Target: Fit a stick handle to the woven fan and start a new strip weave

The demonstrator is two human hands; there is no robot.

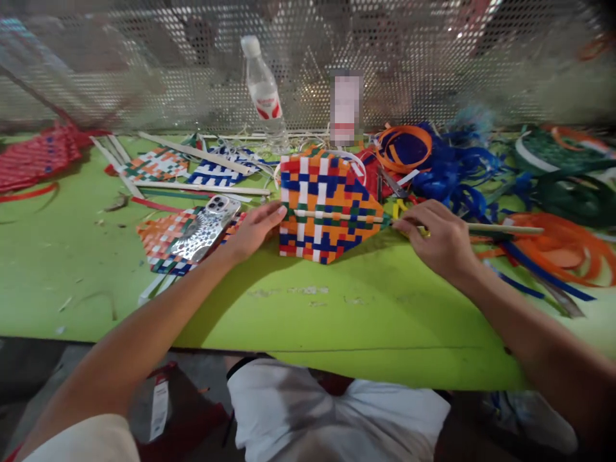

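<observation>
A woven panel [323,206] of orange, blue, white, red and green strips lies on the green table [308,308]. A thin wooden stick [500,228] runs across its middle and out to the right. My left hand [253,230] rests against the panel's left edge, fingers together and pressed to it. My right hand [436,239] is closed in a pinch on the stick just right of the panel's point.
A phone [206,230] lies on another woven piece [166,239] at left. More woven pieces [156,163] and sticks lie behind. A water bottle [264,90] stands by the mesh wall. Coils of blue [447,170], orange [572,247] and green strip [572,186] fill the right.
</observation>
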